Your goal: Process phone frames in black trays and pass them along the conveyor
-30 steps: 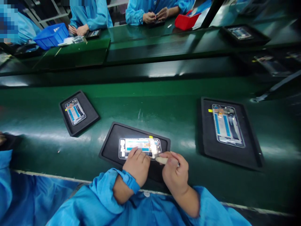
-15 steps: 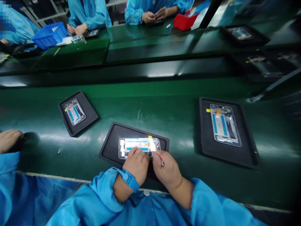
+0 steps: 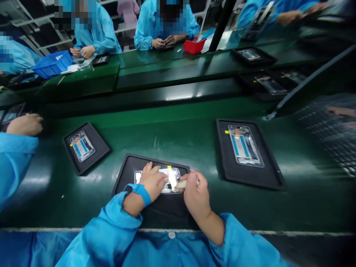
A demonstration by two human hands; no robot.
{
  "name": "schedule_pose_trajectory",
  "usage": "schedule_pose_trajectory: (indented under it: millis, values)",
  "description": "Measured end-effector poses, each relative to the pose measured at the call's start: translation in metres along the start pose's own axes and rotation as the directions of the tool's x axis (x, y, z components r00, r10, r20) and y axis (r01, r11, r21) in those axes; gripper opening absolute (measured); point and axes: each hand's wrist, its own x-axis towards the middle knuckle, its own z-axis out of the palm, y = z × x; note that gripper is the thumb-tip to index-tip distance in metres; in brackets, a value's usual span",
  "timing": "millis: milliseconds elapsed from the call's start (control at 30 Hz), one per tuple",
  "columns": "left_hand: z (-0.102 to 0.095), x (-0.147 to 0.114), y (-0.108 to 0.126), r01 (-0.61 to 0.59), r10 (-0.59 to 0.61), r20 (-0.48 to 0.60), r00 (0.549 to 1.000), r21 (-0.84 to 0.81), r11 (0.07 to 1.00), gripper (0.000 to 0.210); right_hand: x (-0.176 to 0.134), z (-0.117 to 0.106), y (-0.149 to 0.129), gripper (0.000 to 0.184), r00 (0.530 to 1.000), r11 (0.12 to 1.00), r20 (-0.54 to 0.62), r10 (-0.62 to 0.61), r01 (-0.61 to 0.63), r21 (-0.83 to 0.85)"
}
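Observation:
An opened smartphone [image 3: 174, 175] with its inner parts showing lies in a black tray [image 3: 169, 204] in front of me. My left hand [image 3: 152, 182] rests across the phone's left and middle part, fingers stretched out and covering much of it. At the phone's right end, my right hand [image 3: 197, 194] is closed around a pale, stick-like tool [image 3: 182, 184]. The tool's tip points left onto the phone's lower right area. Whether it touches the parts there I cannot tell.
More black trays holding opened phones lie to the left [image 3: 101, 150] and right [image 3: 267, 174]. A co-worker's hand [image 3: 26, 125] reaches in at far left. Across the bench are people in blue, a blue bin [image 3: 52, 65] and a red bin [image 3: 194, 46]. A metal bar [image 3: 308, 79] slants at right.
The view has tilted up. My left hand has shifted onto the phone with its fingers more spread. The tool in my right hand now shows lying over the phone. The co-worker's hand has moved farther away.

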Motion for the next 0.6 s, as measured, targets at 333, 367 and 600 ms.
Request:
schedule_pose_trajectory:
  millis: [333,367,600]
  values:
    - [0.01,-0.012,-0.009,-0.19,0.197,-0.249,0.948,0.051,0.98,0.014,0.015,0.006,-0.016,0.039,0.997,1.0,0.066,0.027,-0.026,-0.012]
    - [0.011,-0.013,-0.009,-0.208,0.22,-0.261,0.94,0.072,0.976,0.015,0.016,0.007,-0.017,0.038,0.998,1.0,0.06,0.003,-0.004,0.011]
    - [0.014,-0.011,-0.008,-0.258,0.29,-0.329,0.899,0.136,0.956,0.019,0.016,0.017,-0.011,0.025,0.959,0.958,0.031,-0.281,0.282,-0.049]
